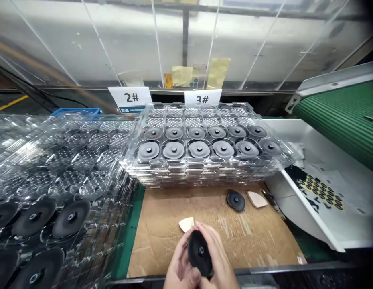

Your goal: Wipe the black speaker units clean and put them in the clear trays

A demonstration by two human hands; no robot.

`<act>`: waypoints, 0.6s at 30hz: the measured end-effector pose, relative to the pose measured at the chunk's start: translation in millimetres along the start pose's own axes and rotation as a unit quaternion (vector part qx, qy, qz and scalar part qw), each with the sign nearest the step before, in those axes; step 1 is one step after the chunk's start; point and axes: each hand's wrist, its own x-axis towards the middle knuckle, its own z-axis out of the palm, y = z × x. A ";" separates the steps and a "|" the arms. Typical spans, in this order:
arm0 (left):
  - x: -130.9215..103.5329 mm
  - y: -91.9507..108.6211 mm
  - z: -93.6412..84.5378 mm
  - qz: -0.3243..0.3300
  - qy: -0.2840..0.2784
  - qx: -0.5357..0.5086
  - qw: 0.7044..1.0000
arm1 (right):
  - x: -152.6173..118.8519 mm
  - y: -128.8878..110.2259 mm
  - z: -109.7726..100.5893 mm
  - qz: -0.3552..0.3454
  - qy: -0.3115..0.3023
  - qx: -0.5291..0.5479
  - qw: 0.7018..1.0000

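Observation:
Near the front edge of the cardboard, my left hand (181, 261) and my right hand (218, 257) are both closed around one black oval speaker cone (199, 252). Its face, with a small round stud in the centre, is tilted toward me. My thumbs press at its lower end. Just beyond my fingertips a pale wedge-shaped piece (186, 224) shows, partly hidden by them; whether they touch it I cannot tell. Farther right on the cardboard lies another black cone (235, 200), beside a second pale wedge-shaped piece (256, 199).
Stacked clear plastic trays (201, 172) hold two rows of cones behind the cardboard (162, 241). More clear trays (93, 172) with cones stand at left. A white bin (313, 224) at right contains a yellow sheet (321, 190) and scraps. A green ribbed belt (345, 112) rises beyond it.

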 end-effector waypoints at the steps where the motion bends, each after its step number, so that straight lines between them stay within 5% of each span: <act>1: -1.0 3.8 -0.6 0.000 0.013 -0.006 1.000 | 3.2 -2.2 -2.3 -0.021 -0.027 -0.007 0.999; 5: -4.5 24.4 -2.3 0.001 0.067 -0.066 0.996 | 19.0 -1.2 -14.1 -0.069 -0.134 -0.032 0.988; 10: -8.1 52.4 -9.6 0.047 0.104 -0.087 0.990 | 32.8 27.1 2.1 0.068 -0.083 -0.063 0.992; 14: -11.6 60.0 -8.1 0.073 0.148 -0.097 0.981 | 24.1 38.8 28.0 0.033 -0.098 -0.022 0.994; 18: -11.5 61.8 -4.8 0.074 0.151 -0.115 0.979 | 31.8 31.9 23.9 -0.006 -0.125 0.030 0.992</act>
